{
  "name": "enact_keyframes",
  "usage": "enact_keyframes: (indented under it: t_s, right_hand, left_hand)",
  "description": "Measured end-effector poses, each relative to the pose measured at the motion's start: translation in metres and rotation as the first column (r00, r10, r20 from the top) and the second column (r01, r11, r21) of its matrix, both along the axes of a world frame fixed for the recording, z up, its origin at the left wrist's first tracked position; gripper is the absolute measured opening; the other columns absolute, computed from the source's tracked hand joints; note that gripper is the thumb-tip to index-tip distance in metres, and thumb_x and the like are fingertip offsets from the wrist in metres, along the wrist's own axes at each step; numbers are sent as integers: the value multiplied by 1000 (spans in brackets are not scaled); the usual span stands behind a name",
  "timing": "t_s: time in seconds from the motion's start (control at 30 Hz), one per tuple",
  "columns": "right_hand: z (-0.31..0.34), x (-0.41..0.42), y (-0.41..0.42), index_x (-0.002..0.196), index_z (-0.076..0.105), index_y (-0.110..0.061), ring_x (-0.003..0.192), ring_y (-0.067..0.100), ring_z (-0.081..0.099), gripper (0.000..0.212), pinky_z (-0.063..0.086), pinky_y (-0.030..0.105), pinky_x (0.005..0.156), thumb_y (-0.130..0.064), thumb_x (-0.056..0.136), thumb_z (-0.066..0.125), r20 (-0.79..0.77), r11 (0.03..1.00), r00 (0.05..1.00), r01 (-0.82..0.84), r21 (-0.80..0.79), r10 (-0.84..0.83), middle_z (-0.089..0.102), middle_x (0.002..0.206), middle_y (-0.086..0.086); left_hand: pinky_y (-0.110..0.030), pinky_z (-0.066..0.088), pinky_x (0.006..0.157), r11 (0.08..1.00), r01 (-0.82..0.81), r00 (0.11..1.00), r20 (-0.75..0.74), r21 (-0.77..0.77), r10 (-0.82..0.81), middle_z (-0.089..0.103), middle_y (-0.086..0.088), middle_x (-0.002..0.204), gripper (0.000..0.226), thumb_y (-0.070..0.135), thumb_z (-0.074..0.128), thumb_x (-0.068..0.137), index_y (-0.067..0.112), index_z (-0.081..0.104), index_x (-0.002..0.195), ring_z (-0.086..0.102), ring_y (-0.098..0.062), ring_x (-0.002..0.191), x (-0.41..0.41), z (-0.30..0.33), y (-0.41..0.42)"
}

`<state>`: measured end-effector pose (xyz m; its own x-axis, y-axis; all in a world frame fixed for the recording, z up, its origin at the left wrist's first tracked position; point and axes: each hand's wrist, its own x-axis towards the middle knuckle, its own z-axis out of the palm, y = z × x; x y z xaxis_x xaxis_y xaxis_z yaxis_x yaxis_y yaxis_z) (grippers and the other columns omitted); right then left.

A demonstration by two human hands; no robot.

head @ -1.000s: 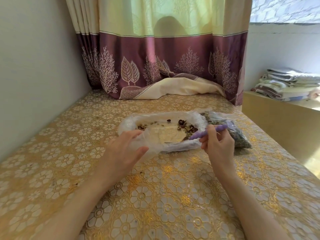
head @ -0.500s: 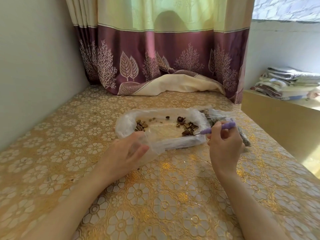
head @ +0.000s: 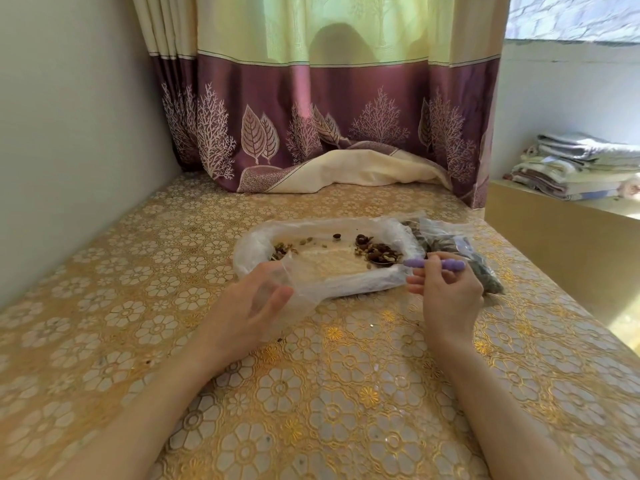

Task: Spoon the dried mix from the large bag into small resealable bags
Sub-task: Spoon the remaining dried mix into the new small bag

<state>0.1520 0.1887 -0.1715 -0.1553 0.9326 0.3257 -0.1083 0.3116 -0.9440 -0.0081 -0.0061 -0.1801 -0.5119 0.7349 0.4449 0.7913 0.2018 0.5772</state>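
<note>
The large bag (head: 329, 258) lies open mid-table (head: 311, 393) with mix (head: 375, 251) inside, the right hand (head: 450, 292) pinching a purple spoon (head: 426, 264) whose bowl sits in the mix, the left hand (head: 254, 306) gripping the bag's near edge, filled small bags (head: 460, 258) just beyond the right hand.

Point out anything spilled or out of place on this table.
A few dark crumbs of mix lie loose on the tablecloth, just near of the large bag, beside the left hand. Otherwise nothing stands out; the rest of the mix sits inside the bag.
</note>
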Motion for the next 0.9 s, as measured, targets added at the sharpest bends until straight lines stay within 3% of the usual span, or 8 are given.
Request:
enact_keyframes:
  t_s: [0.03,0.13,0.2,0.33,0.53,0.7,0.8,0.9]
  right_hand:
    - [0,0,1,84,60,-20,58,8,68,14,55,21,54,-16,95,53,-26,999,999,-18,-42,17,74,78,-1]
    - [-1,-1,4,90,62,-15,63,12,69,11,57,24,59,-11,94,52,-93,984,993,-85,-156,71,74,81,3]
    - [0,-2,4,95,62,-9,63,13,69,11,56,20,57,-7,94,51,-170,960,979,-150,-238,111,74,83,8]
    - [5,-2,4,107,59,2,63,15,69,16,55,18,56,-3,94,51,-312,904,936,-267,-335,161,73,84,15]
    - [17,1,-9,99,59,0,61,16,66,12,55,19,57,-1,93,49,-388,888,886,-374,-270,255,73,82,17]
    - [29,2,-25,97,60,3,61,18,64,13,53,19,53,-3,94,49,-379,874,852,-450,-183,360,74,81,17]
    - [34,1,-35,91,62,2,60,19,62,15,52,20,52,-4,94,48,-366,858,823,-502,-112,434,74,79,16]
    - [38,1,-44,91,61,1,58,18,62,17,51,20,51,-6,96,47,-353,823,782,-565,-57,513,73,79,16]
  left_hand:
    - [-30,52,66,999,-2,999,40,36,1,64,14,104,50,84,24,74,48,46,101,61,-5,80,1,2,-1]
    - [-21,42,67,987,-18,997,71,157,7,55,34,109,40,81,30,76,52,50,94,56,7,90,6,13,-3]
    - [-19,40,69,982,-36,998,55,187,26,53,38,108,37,79,31,77,54,50,97,53,12,93,9,17,-4]
    - [-28,45,82,983,-132,991,23,126,131,56,20,112,78,87,28,69,31,51,118,55,-1,94,6,15,-5]
    - [-10,32,77,979,-172,985,41,108,169,47,26,105,66,68,45,74,26,48,125,42,20,95,2,11,-5]
    - [-8,32,74,980,-180,982,71,85,174,51,16,113,63,62,49,77,24,47,128,44,16,94,2,10,-2]
    - [-11,35,72,978,-194,976,112,76,185,52,12,116,65,62,47,77,23,47,129,50,4,94,1,10,-2]
    - [-13,38,68,975,-206,964,188,78,189,54,15,108,70,66,45,74,24,45,130,52,4,91,0,10,-1]
